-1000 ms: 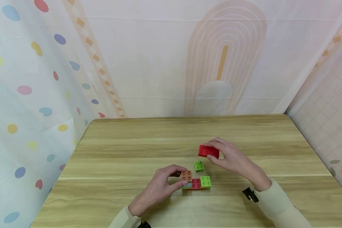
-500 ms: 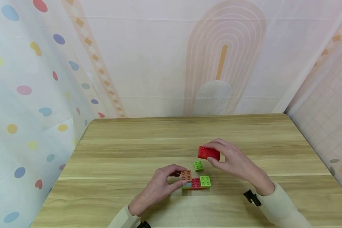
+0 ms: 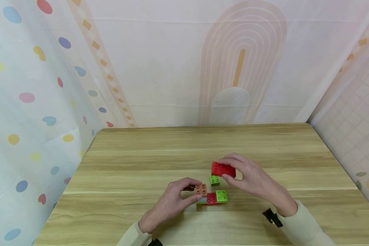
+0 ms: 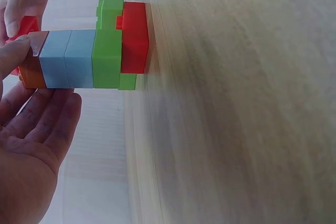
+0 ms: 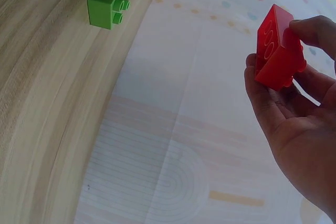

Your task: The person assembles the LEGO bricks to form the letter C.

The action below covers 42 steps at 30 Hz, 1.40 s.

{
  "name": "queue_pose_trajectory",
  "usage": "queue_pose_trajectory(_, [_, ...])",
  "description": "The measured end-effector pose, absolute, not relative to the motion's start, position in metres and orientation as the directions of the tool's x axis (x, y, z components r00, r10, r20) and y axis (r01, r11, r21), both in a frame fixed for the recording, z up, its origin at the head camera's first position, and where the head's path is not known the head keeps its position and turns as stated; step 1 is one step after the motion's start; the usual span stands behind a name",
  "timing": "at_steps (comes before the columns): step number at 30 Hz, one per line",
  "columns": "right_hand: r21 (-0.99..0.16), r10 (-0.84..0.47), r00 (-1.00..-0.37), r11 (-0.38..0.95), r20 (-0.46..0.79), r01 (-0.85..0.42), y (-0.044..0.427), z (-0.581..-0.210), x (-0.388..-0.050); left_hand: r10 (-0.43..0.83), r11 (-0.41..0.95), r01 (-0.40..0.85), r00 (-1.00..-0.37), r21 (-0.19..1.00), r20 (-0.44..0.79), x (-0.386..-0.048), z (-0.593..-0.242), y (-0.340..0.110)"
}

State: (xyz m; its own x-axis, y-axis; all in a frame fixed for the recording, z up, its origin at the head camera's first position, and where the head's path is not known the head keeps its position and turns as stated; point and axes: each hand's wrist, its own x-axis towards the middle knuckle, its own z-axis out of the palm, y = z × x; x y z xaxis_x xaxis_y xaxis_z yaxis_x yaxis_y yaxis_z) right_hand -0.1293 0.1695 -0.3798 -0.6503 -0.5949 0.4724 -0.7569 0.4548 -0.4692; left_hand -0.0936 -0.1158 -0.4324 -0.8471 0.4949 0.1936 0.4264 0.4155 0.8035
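Thumb and fingers of my left hand (image 3: 173, 198) pinch the orange brick (image 3: 201, 189) on top of a small stack. Beneath it, the left wrist view shows light blue bricks (image 4: 55, 61), a green brick (image 4: 106, 61) and a red brick (image 4: 135, 38) at the bottom. A lime green brick (image 3: 221, 195) is on the stack's right end, beside a red studded part (image 3: 211, 197). My right hand (image 3: 249, 174) grips a red building brick (image 3: 222, 169) in the air, its hollow underside partly visible in the right wrist view. Behind the stack sits a loose green brick (image 3: 214, 180), partly covered by the held brick.
The bricks stand on a wood-grain table (image 3: 141, 160). A pale patterned curtain (image 3: 160, 68) hangs behind the table's back edge, with a dotted cloth (image 3: 27, 136) on the left. Black straps (image 3: 272, 217) sit at both wrists.
My right hand has moved slightly nearer to me and left with the red brick, which now overlaps the loose green brick in the head view. The left hand stays on the orange brick.
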Motion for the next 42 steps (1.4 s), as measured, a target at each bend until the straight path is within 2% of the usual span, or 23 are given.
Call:
queue_pose_trajectory(6, [-0.461,-0.61,-0.629,0.434,0.481,-0.774,0.167,-0.38,-0.126,0.494,0.412,0.433,-0.846,0.802,0.203,-0.093,-0.433,-0.116])
queue_pose_trajectory(16, [-0.485,-0.625,-0.637,0.428,0.451,-0.763,0.162,-0.38,-0.12,0.493,0.411,0.434,-0.846,0.802,0.206,-0.093,-0.433,-0.116])
queue_pose_trajectory(32, [-0.492,-0.655,-0.597,0.37,0.464,-0.788,0.154,-0.384,-0.115,0.498,0.397,0.455,-0.836,0.797,0.23,-0.093,-0.434,-0.117])
queue_pose_trajectory(42, [-0.52,-0.674,-0.615,0.382,0.409,-0.764,0.15,-0.385,-0.111,0.501,0.4,0.459,-0.834,0.793,0.23,-0.093,-0.433,-0.116])
